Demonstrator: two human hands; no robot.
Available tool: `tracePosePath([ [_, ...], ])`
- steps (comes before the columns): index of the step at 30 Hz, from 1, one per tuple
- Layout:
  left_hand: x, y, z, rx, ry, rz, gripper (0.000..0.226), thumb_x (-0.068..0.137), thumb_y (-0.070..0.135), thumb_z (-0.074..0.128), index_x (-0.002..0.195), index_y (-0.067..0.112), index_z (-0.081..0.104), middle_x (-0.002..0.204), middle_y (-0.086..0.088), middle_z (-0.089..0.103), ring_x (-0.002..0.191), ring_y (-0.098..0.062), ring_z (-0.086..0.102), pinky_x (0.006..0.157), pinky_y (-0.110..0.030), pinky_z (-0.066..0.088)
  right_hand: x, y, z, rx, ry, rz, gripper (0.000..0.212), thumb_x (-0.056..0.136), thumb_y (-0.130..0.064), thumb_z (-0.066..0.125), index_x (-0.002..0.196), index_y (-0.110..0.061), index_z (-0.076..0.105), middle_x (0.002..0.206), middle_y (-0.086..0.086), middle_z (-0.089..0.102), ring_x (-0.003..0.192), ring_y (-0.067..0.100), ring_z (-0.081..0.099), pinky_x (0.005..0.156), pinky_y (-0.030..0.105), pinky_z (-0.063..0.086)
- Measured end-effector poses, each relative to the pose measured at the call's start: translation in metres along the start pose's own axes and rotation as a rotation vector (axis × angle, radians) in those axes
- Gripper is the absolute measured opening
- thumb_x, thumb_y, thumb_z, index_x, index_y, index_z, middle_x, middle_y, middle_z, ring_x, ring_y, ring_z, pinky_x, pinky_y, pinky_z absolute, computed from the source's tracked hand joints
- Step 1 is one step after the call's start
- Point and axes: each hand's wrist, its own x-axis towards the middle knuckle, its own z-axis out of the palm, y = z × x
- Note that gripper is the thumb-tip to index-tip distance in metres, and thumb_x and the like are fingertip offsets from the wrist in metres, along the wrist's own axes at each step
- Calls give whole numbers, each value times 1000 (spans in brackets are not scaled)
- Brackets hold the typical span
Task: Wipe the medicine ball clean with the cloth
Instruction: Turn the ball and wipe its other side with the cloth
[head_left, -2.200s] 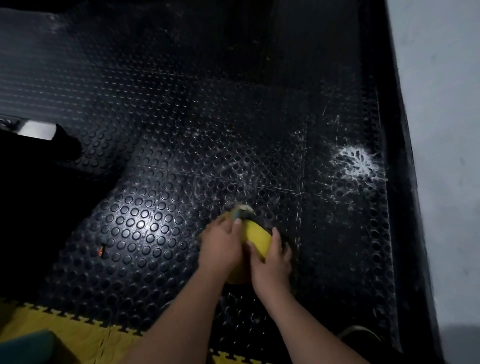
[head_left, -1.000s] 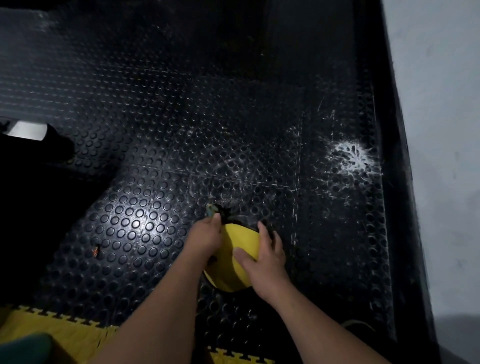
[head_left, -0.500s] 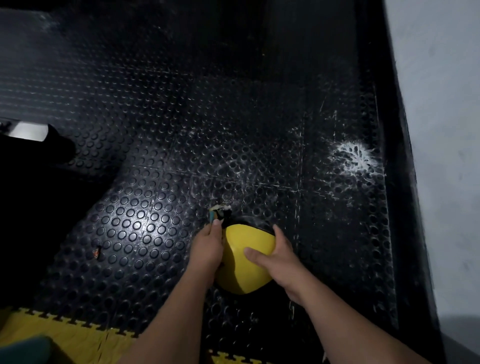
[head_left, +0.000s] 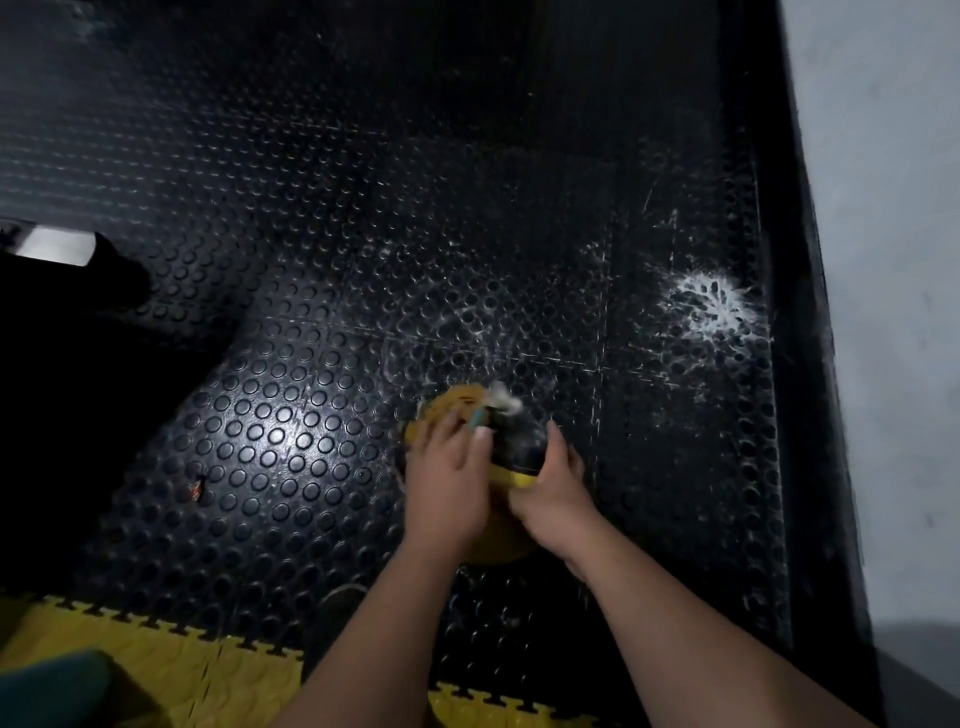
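A yellow and black medicine ball (head_left: 511, 457) sits on the black studded floor mat in the lower middle of the head view. My left hand (head_left: 447, 483) lies over its top left and holds a small cloth (head_left: 493, 408), whose pale and teal end sticks out past my fingertips, blurred. My right hand (head_left: 553, 486) grips the ball's right side, thumb on the yellow panel and fingers round the black part. Much of the ball is hidden under both hands.
A white powdery splash (head_left: 714, 306) marks the mat at the right, near a grey wall (head_left: 883, 260). Yellow interlocking mat tiles (head_left: 156, 665) run along the bottom edge. A dark object with a white patch (head_left: 57, 249) lies at the left.
The ball has turned, so a black panel now faces up where yellow showed. My left hand with the cloth has slid from the ball's left side onto its top. My right hand shifted its grip.
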Motion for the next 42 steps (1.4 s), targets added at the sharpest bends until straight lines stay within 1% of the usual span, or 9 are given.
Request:
tracePosePath([
  [2, -1, -2, 11, 124, -75, 70, 62, 96, 57, 27, 143, 29, 57, 158, 16, 37, 153, -17, 17, 126, -46, 13, 5, 1, -7, 31, 0, -7, 106, 82, -35, 77, 160, -42, 6, 168, 2, 8, 148, 33, 29, 117, 51, 37],
  [7, 13, -25, -13, -241, 58, -294, 37, 108, 43, 38, 108, 21, 68, 111, -4, 68, 118, -31, 61, 97, -40, 48, 1, -1, 1, -37, -61, -39, 131, 64, -62, 87, 158, -47, -4, 168, -5, -2, 153, 33, 15, 120, 55, 29],
  [12, -15, -12, 9, -13, -8, -21, 47, 107, 44, 33, 146, 28, 53, 159, 12, 34, 151, -13, 20, 125, -41, 18, 6, -1, -10, -27, -55, -34, 118, 75, -49, 83, 159, -45, 1, 168, -2, 5, 149, 31, 25, 118, 46, 33],
  [16, 11, -29, -14, -222, 88, -381, 45, 107, 44, 37, 117, 14, 68, 121, -15, 69, 111, -31, 62, 98, -44, 51, 3, -1, -4, -20, -90, -30, 129, 65, -60, 87, 158, -48, -3, 169, -6, -2, 153, 32, 16, 121, 55, 27],
  [22, -15, -2, 7, 20, 24, 4, 44, 108, 39, 38, 146, 23, 54, 155, 10, 41, 151, -17, 23, 124, -40, 20, 11, -4, -12, -25, -73, -35, 114, 80, -47, 80, 160, -42, 0, 168, 0, 6, 148, 32, 27, 117, 43, 33],
  [26, 22, -17, -16, -140, 57, -395, 47, 109, 39, 36, 122, 6, 67, 124, -18, 66, 116, -36, 60, 99, -41, 48, 11, -6, -3, -32, -83, -18, 128, 66, -63, 85, 158, -47, -3, 169, -3, 0, 153, 33, 17, 122, 53, 26],
  [31, -8, -2, 12, 4, 73, -20, 44, 108, 40, 36, 138, 23, 62, 149, 9, 47, 146, -21, 33, 120, -40, 26, 12, -3, -13, -2, -74, -32, 118, 75, -52, 83, 159, -45, 1, 167, -2, 9, 148, 31, 27, 118, 46, 33],
  [36, 38, -30, -17, -217, 25, -548, 50, 109, 42, 35, 110, 5, 69, 112, -23, 68, 107, -39, 62, 78, -36, 45, 6, 4, 0, -11, -93, -31, 128, 67, -59, 87, 157, -51, -4, 169, -7, -6, 155, 32, 12, 121, 58, 26],
  [42, 7, -19, 3, -141, 91, -104, 45, 106, 42, 41, 132, 16, 66, 138, -3, 61, 133, -26, 51, 111, -46, 40, 7, 5, -8, -12, -82, -47, 124, 70, -56, 86, 158, -48, -1, 168, -5, 1, 152, 31, 21, 120, 53, 30],
])
